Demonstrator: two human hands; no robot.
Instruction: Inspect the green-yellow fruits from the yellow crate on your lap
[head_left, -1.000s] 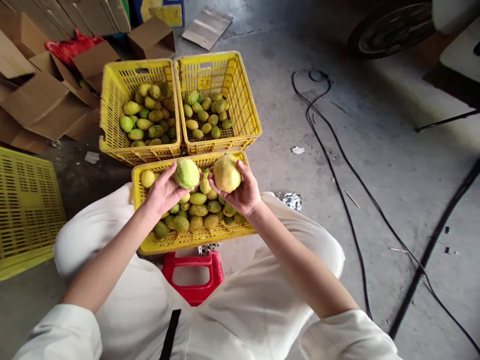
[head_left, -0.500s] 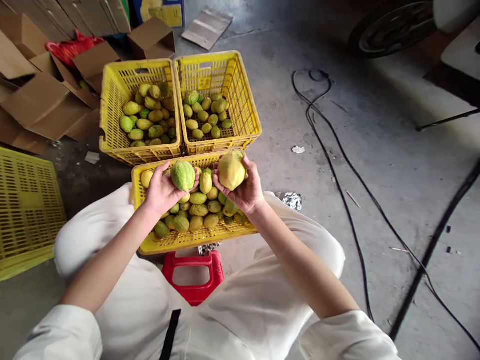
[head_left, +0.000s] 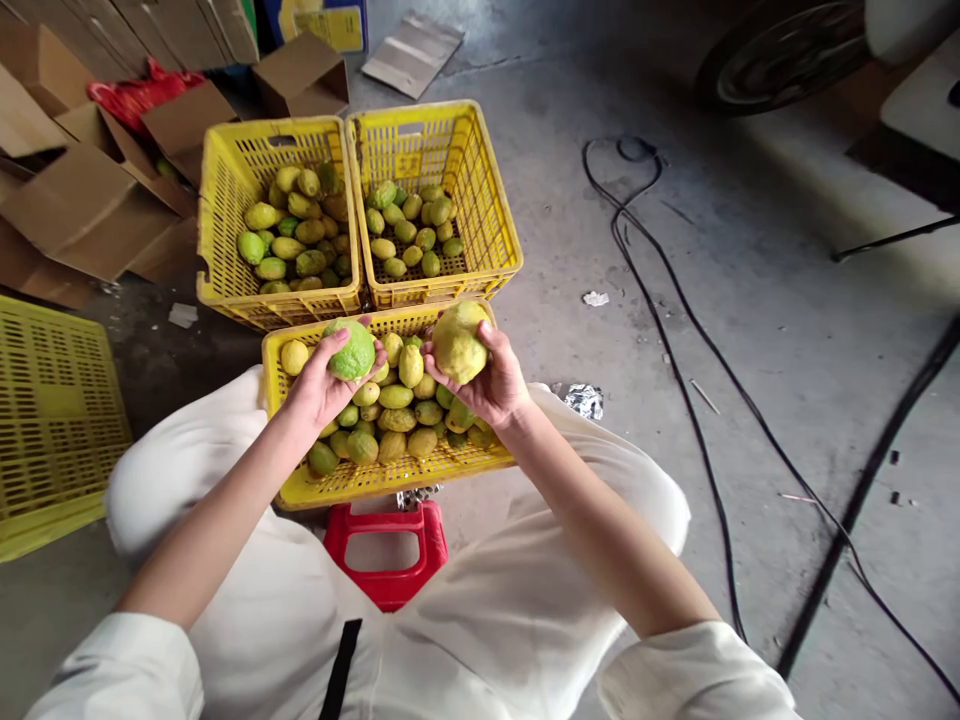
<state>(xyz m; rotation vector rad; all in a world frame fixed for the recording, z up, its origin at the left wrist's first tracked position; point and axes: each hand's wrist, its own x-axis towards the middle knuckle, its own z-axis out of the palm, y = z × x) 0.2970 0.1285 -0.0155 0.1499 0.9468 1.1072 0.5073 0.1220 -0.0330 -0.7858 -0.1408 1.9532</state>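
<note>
My left hand (head_left: 322,385) is closed around a bumpy green citrus fruit (head_left: 352,351), the thumb lying on its upper left side. In my right hand (head_left: 499,380) rests a larger, knobbly yellow citrus fruit (head_left: 460,343), gripped between thumb and fingers. Both fruits are held side by side above the near yellow crate (head_left: 322,492). That crate holds many lemon-like fruits (head_left: 397,420), yellow to green, partly hidden by my hands.
Behind stand a left yellow crate (head_left: 281,302) and a right yellow crate (head_left: 480,268), each with fruit. Open cardboard boxes (head_left: 97,215) lie at far left, above another yellow crate (head_left: 56,420). A red plastic seat (head_left: 386,590) is between my legs. Black cables (head_left: 679,370) cross the floor.
My left hand has turned the green fruit and shifted it slightly left, its thumb now over the fruit. The yellow fruit has rotated in my right hand.
</note>
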